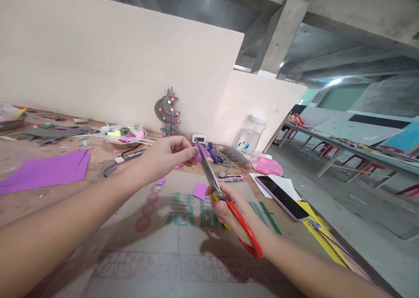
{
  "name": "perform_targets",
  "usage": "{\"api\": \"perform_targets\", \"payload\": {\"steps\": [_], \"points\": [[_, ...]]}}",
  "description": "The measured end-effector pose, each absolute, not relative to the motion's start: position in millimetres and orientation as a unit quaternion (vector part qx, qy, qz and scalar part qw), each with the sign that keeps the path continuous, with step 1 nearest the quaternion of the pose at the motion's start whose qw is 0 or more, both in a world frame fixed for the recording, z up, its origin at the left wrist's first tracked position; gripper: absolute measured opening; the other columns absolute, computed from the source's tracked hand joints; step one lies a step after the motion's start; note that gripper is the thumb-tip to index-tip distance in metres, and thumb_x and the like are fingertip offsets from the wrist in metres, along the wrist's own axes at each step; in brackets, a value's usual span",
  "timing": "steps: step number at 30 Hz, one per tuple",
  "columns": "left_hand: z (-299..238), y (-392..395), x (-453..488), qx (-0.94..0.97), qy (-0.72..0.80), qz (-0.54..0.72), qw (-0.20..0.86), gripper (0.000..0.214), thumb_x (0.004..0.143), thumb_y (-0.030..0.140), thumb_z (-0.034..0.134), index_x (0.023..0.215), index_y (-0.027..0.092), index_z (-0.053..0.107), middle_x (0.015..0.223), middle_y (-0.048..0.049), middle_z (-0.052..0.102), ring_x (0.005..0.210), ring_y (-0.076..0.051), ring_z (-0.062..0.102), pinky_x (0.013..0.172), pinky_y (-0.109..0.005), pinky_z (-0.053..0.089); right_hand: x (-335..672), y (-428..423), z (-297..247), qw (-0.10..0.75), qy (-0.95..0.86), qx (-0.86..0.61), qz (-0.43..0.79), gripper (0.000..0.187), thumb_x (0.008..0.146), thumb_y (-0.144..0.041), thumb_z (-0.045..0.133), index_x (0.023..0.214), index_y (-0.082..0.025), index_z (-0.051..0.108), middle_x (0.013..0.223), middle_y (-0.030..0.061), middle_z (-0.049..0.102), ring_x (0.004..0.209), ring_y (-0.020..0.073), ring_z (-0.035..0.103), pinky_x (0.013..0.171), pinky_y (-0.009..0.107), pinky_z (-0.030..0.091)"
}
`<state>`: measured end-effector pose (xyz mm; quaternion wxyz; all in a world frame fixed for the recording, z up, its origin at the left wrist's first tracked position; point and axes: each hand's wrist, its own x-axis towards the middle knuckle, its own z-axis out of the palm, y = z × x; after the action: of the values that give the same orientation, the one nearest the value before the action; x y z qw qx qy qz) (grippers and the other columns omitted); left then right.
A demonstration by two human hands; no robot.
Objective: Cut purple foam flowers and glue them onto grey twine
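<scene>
My left hand [170,155] pinches a small purple foam piece [200,153] above the table. My right hand [229,213] grips red-and-yellow-handled scissors [216,186], fingers through the red loop. The blades point up and away and meet the purple piece at their tip. A small purple square scrap [200,190] and several round pinkish cut-outs [151,199] lie on the cardboard-covered table [163,254] beneath my hands.
Purple foam sheets [46,170] lie at the left. A phone [282,197] rests on white paper at the right, above yellow paper [322,234]. Behind stand a clear jar [252,134], a twine ball [233,155], a pink bag [266,166] and a grey decorated ornament [168,110].
</scene>
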<state>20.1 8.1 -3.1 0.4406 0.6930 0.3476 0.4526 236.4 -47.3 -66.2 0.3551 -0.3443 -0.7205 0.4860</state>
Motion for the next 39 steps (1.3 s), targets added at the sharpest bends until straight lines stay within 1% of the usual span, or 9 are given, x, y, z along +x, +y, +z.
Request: {"api": "perform_targets", "payload": {"steps": [3, 10, 17, 23, 28, 31, 35, 39], "points": [[-2, 8, 21, 0.697, 0.354, 0.449, 0.433, 0.028, 0.076, 0.042, 0.066, 0.071, 0.015, 0.059, 0.071, -0.0017, 0.068, 0.069, -0.013, 0.064, 0.066, -0.025, 0.050, 236, -47, -66, 0.353, -0.721, -0.347, 0.485, 0.047, 0.083, -0.063, 0.050, 0.095, -0.018, 0.045, 0.068, -0.0049, 0.034, 0.050, 0.0057, 0.027, 0.045, 0.020, 0.027], [-2, 8, 21, 0.702, 0.355, 0.449, 0.424, 0.027, 0.077, 0.041, 0.065, 0.069, 0.015, 0.058, 0.069, -0.0006, 0.067, 0.067, -0.012, 0.062, 0.063, -0.023, 0.048, 232, -57, -56, 0.354, -0.697, -0.394, 0.483, 0.047, 0.081, -0.064, 0.051, 0.092, -0.019, 0.045, 0.070, -0.0038, 0.035, 0.052, 0.0063, 0.029, 0.044, 0.020, 0.026], [-3, 9, 19, 0.713, 0.362, 0.440, 0.408, 0.027, 0.079, 0.040, 0.063, 0.071, 0.015, 0.059, 0.072, -0.0026, 0.068, 0.071, -0.013, 0.063, 0.067, -0.025, 0.049, 232, -56, -58, 0.356, -0.692, -0.392, 0.491, 0.048, 0.080, -0.065, 0.053, 0.092, -0.019, 0.045, 0.069, -0.0044, 0.034, 0.051, 0.0063, 0.028, 0.044, 0.020, 0.026], [-3, 10, 21, 0.730, 0.352, 0.434, 0.393, 0.023, 0.082, 0.036, 0.058, 0.075, 0.015, 0.058, 0.075, -0.0033, 0.067, 0.073, -0.014, 0.063, 0.067, -0.027, 0.048, 234, -54, -61, 0.363, -0.690, -0.382, 0.497, 0.046, 0.082, -0.062, 0.052, 0.097, -0.019, 0.047, 0.071, -0.0043, 0.034, 0.050, 0.0060, 0.027, 0.044, 0.021, 0.024], [-7, 10, 20, 0.768, 0.337, 0.378, 0.393, 0.019, 0.084, 0.032, 0.055, 0.082, 0.015, 0.061, 0.081, -0.0037, 0.068, 0.079, -0.016, 0.063, 0.075, -0.030, 0.049, 239, -50, -69, 0.367, -0.695, -0.356, 0.505, 0.049, 0.083, -0.063, 0.051, 0.105, -0.020, 0.046, 0.072, -0.0041, 0.034, 0.052, 0.0067, 0.025, 0.046, 0.021, 0.025], [-10, 11, 20, 0.789, 0.326, 0.341, 0.394, 0.022, 0.085, 0.035, 0.053, 0.087, 0.015, 0.063, 0.086, -0.0043, 0.069, 0.082, -0.017, 0.063, 0.079, -0.032, 0.049, 240, -50, -71, 0.367, -0.694, -0.353, 0.508, 0.048, 0.083, -0.062, 0.051, 0.105, -0.020, 0.047, 0.072, -0.0037, 0.034, 0.054, 0.0073, 0.025, 0.047, 0.021, 0.025], [-9, 11, 20, 0.764, 0.330, 0.371, 0.413, 0.028, 0.085, 0.042, 0.055, 0.088, 0.015, 0.062, 0.085, -0.0044, 0.068, 0.081, -0.016, 0.064, 0.078, -0.031, 0.050, 240, -50, -70, 0.369, -0.697, -0.352, 0.505, 0.048, 0.083, -0.062, 0.050, 0.106, -0.020, 0.047, 0.073, -0.0034, 0.035, 0.055, 0.0078, 0.026, 0.048, 0.022, 0.027], [-7, 9, 21, 0.744, 0.327, 0.402, 0.422, 0.026, 0.085, 0.040, 0.056, 0.083, 0.015, 0.062, 0.081, -0.0035, 0.068, 0.078, -0.014, 0.064, 0.076, -0.028, 0.051, 239, -50, -71, 0.375, -0.695, -0.357, 0.499, 0.050, 0.084, -0.062, 0.049, 0.111, -0.020, 0.047, 0.073, -0.0032, 0.036, 0.055, 0.0079, 0.028, 0.048, 0.022, 0.028]]}}
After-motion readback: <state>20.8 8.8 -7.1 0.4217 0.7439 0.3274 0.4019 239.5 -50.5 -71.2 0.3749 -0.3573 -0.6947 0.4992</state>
